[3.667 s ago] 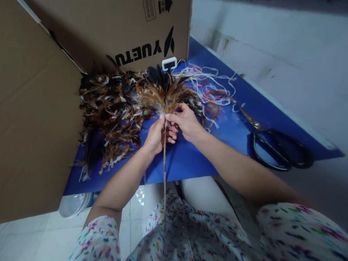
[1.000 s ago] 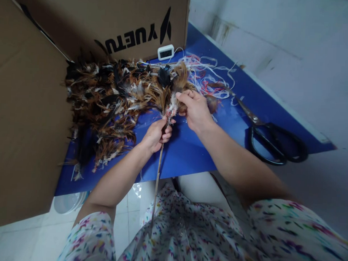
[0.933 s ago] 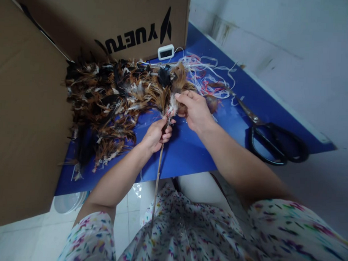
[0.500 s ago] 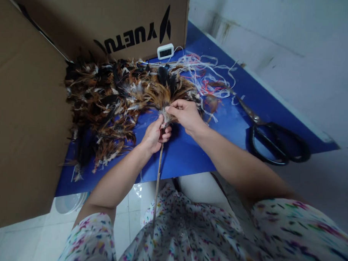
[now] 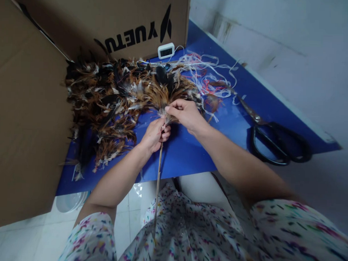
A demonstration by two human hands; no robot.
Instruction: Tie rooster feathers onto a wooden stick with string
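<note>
Above the near part of the blue flat tabletop [image 5: 190,154], I observe both bare hands at the base of a fan-shaped bunch of brown and black feathers [image 5: 164,93]. The left hand [image 5: 153,135] is closed around a thin brown wooden-looking stick [image 5: 159,172], directly below the bunch; the stick extends down past the table edge. The right hand [image 5: 187,114] forms a narrow pinch on the pale lower part of the bunch; I cannot see the fingertips behind it. Left of the bunch, I note a loose heap of brown, black and white feathers [image 5: 98,93]. To the right lie a tangle of white and red strings [image 5: 219,93] and metal scissors with black looped handles [image 5: 257,119], the latter well apart from both hands.
</note>
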